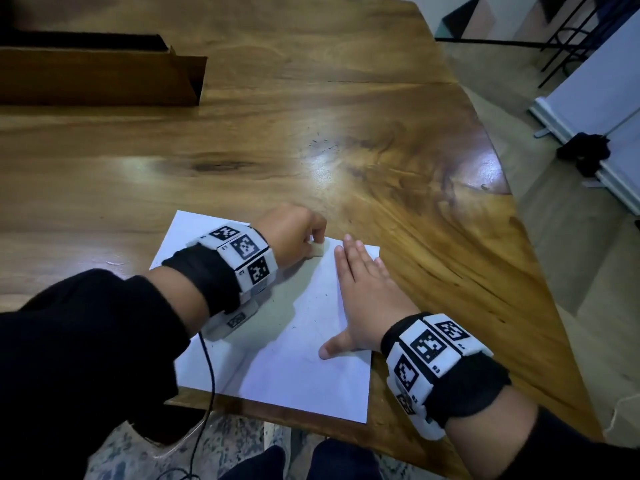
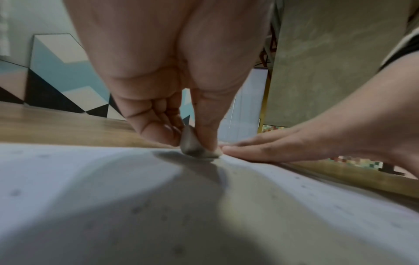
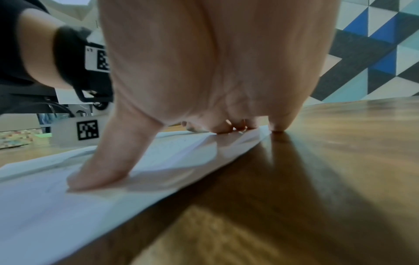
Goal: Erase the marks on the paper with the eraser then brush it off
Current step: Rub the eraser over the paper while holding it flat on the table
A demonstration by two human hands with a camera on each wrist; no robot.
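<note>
Eraser position: the eraser [image 1: 318, 249] sits at the tips of the left hand [image 1: 294, 235], pinched between thumb and curled fingers [image 2: 158, 129], its lower face touching the paper [image 1: 277, 358] near the sheet's far edge.
Left grip: closed around the eraser, thumb on one side, fingers on the other.
Right grip: the right hand [image 1: 363, 296] lies flat and spread, holding nothing; thumb and most fingers press the paper's right side, and the little finger [image 3: 280, 125] touches the table [image 1: 346, 116] just past the edge.
Hands apart: right fingertips lie just beside the eraser; touching or not, cannot tell.
Paper position: on the table's near edge, slightly skewed, between both forearms.
Count, eraser: one.
Count, paper: one sheet.
Count, hands: two, each with a band [image 1: 242, 258] of black-and-white code tags at the wrist.
Eraser look: small, pale, rounded block, grey with smudge on the lower end in the left wrist view.
Paper look: white, flat, with small dark specks scattered over it; any pencil marks are too faint to make out.
Other: a brown box [image 1: 104, 77] at the table's far left; a black cable [image 1: 207, 375] hanging from the left wrist.
</note>
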